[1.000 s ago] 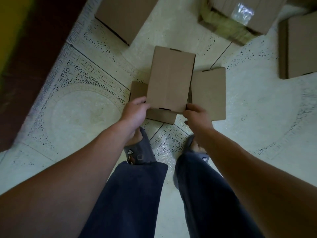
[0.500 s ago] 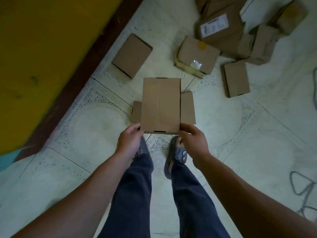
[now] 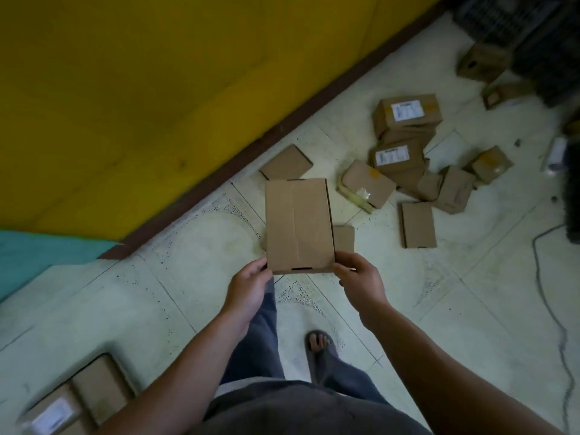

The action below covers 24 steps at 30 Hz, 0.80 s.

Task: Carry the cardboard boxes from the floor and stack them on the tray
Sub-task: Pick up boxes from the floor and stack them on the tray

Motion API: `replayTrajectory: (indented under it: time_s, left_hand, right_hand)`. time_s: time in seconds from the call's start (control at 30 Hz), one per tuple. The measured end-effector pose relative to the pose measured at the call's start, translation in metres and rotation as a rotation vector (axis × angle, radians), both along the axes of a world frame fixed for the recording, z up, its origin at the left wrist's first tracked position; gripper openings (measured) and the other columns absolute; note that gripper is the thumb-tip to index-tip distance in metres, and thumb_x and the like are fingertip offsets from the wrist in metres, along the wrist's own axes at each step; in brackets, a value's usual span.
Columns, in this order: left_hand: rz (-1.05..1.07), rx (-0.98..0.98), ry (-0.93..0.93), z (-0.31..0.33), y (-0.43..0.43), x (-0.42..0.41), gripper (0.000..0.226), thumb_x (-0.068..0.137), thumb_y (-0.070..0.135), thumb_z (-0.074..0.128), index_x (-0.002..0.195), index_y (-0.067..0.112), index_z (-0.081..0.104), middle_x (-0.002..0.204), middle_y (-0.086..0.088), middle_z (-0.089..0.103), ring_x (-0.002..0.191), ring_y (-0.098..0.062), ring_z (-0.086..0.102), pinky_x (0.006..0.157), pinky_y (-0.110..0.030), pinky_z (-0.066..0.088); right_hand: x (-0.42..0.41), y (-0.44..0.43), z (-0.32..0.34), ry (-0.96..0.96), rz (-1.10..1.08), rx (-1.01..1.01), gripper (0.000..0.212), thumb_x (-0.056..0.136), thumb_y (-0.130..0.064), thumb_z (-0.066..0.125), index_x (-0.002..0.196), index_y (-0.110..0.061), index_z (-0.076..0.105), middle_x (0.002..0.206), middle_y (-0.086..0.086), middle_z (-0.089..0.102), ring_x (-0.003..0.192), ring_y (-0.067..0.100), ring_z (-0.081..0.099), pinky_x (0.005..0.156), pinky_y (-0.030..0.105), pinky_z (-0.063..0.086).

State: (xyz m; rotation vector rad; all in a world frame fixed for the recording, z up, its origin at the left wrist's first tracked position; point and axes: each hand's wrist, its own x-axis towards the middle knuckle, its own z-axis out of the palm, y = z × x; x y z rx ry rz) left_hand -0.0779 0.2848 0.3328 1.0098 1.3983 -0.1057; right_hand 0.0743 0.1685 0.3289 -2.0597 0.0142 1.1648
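Observation:
A plain brown cardboard box (image 3: 298, 226) is held up in front of me, above the tiled floor. My left hand (image 3: 248, 288) grips its near left corner and my right hand (image 3: 359, 279) grips its near right corner. Several more cardboard boxes (image 3: 405, 158) lie scattered on the floor beyond it, some with white labels. At the bottom left, boxes (image 3: 78, 400) sit packed side by side in what looks like a tray, its rim hard to make out.
A yellow wall (image 3: 157, 89) with a dark skirting runs diagonally on the left. A dark crate (image 3: 533, 32) stands at the top right. A cable (image 3: 558, 324) trails over the floor on the right. My legs and a sandalled foot (image 3: 320, 343) are below the box.
The box has been lifted off the floor pile, and I have straightened up and stepped back; the view now takes in the wall and the packed boxes at bottom left.

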Motion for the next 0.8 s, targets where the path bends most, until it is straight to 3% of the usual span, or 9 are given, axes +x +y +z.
replayTrajectory:
  time_s: [0.17, 0.3, 0.37, 0.47, 0.63, 0.8]
  left_hand:
    - [0.135, 0.086, 0.026, 0.054, -0.061, -0.041, 0.043, 0.098, 0.018, 0.051, 0.141, 0.020, 0.049, 0.140, 0.005, 0.051, 0.126, -0.018, 0.051, 0.111, -0.037, 0.038]
    - [0.224, 0.118, 0.044, 0.089, -0.108, -0.070, 0.043, 0.099, 0.019, 0.050, 0.142, 0.021, 0.048, 0.144, -0.004, 0.049, 0.115, -0.018, 0.053, 0.102, -0.031, 0.041]
    - [0.294, 0.137, 0.042, 0.104, -0.131, -0.088, 0.043, 0.099, 0.019, 0.050, 0.142, 0.021, 0.048, 0.144, -0.006, 0.049, 0.109, -0.015, 0.052, 0.099, -0.031, 0.043]
    - [0.386, 0.172, 0.039, 0.120, -0.159, -0.122, 0.043, 0.098, 0.020, 0.051, 0.141, 0.020, 0.049, 0.145, -0.004, 0.048, 0.117, -0.017, 0.052, 0.106, -0.038, 0.042]
    - [0.576, 0.176, 0.050, 0.137, -0.200, -0.194, 0.039, 0.096, 0.019, 0.054, 0.134, 0.024, 0.057, 0.127, 0.009, 0.057, 0.114, -0.013, 0.054, 0.106, -0.039, 0.043]
    - [0.704, 0.211, 0.070, 0.146, -0.250, -0.288, 0.038, 0.093, 0.020, 0.052, 0.128, 0.034, 0.062, 0.123, 0.011, 0.062, 0.113, -0.013, 0.057, 0.101, -0.036, 0.046]
  right_hand:
    - [-0.020, -0.037, 0.045, -0.012, 0.232, 0.080, 0.023, 0.092, -0.015, 0.061, 0.109, -0.028, 0.071, 0.105, -0.010, 0.070, 0.097, 0.011, 0.063, 0.084, 0.028, 0.052]
    - [-0.042, -0.065, 0.074, -0.010, 0.355, 0.098, 0.025, 0.093, -0.014, 0.058, 0.112, -0.027, 0.069, 0.108, -0.009, 0.069, 0.099, 0.011, 0.062, 0.093, 0.034, 0.051]
    - [-0.055, -0.076, 0.086, -0.009, 0.412, 0.103, 0.024, 0.093, -0.016, 0.058, 0.110, -0.030, 0.069, 0.108, -0.010, 0.069, 0.100, 0.011, 0.062, 0.092, 0.034, 0.052]
    - [-0.082, -0.084, 0.100, -0.007, 0.524, 0.129, 0.027, 0.094, -0.013, 0.056, 0.101, -0.036, 0.068, 0.103, -0.013, 0.069, 0.098, 0.008, 0.061, 0.088, 0.031, 0.051]
    - [-0.148, -0.092, 0.108, -0.004, 0.717, 0.156, 0.025, 0.093, -0.013, 0.057, 0.101, -0.034, 0.069, 0.105, -0.010, 0.069, 0.100, 0.013, 0.062, 0.092, 0.035, 0.051]
    - [-0.244, -0.110, 0.112, -0.021, 0.903, 0.169, 0.026, 0.092, -0.015, 0.056, 0.109, -0.029, 0.070, 0.107, -0.009, 0.069, 0.097, 0.014, 0.062, 0.091, 0.040, 0.053]
